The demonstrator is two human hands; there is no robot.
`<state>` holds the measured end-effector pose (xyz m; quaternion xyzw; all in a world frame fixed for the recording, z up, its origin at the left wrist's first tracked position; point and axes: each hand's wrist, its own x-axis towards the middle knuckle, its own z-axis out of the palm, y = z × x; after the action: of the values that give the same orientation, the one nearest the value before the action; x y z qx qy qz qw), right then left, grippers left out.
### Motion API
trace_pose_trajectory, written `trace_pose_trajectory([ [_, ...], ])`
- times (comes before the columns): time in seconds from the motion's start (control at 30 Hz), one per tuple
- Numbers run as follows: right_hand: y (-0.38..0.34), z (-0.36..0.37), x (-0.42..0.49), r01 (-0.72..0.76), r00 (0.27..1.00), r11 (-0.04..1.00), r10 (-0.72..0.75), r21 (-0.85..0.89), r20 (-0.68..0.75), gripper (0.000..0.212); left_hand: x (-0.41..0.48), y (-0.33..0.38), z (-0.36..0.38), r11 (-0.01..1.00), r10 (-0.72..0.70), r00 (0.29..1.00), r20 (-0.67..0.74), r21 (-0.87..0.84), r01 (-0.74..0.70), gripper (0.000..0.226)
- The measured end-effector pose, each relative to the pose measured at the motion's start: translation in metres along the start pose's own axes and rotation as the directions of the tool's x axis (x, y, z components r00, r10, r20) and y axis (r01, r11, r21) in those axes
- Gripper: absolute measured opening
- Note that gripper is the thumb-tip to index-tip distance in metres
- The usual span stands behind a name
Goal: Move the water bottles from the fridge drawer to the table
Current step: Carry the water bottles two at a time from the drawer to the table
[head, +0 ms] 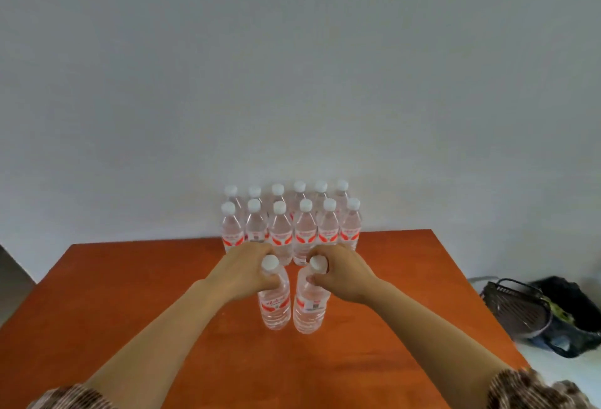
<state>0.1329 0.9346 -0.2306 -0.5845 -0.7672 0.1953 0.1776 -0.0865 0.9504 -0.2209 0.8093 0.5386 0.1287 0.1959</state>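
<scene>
orange-brown table [130,311] pushed against pale wall [292,67]. twelve water bottles [281,233], white caps, red labels, upright in two rows of six at table's far edge. left hand [247,273], fingers curled round neck of near-left bottle [274,308]; right hand [341,273] grips neck of near-right bottle [309,311]. both upright, side by side, just in front of rows; whether bases touch tabletop, cannot tell. dark bag [566,317] and wire basket [517,308] on floor, right of table.

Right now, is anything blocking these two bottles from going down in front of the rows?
Nothing visible. The left hand and right hand hold the two bottles by their necks over bare table, just short of the front row.
</scene>
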Motion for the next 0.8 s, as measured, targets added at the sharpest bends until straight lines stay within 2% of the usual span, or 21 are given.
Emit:
trace_pose_trajectory([
  [0.37, -0.043, 0.061, 0.108, -0.102, 0.995, 0.994, 0.101, -0.034, -0.016, 0.030, 0.059, -0.120, -0.030, 1.000, 0.015, 1.000, 0.010, -0.014, -0.015, 0.025],
  [0.8, -0.059, 0.083, 0.166, -0.104, 0.995, 0.990, 0.103, -0.095, -0.017, 0.035, 0.096, -0.160, -0.033, 0.998, 0.048, 0.998, 0.050, -0.047, -0.046, 0.021],
])
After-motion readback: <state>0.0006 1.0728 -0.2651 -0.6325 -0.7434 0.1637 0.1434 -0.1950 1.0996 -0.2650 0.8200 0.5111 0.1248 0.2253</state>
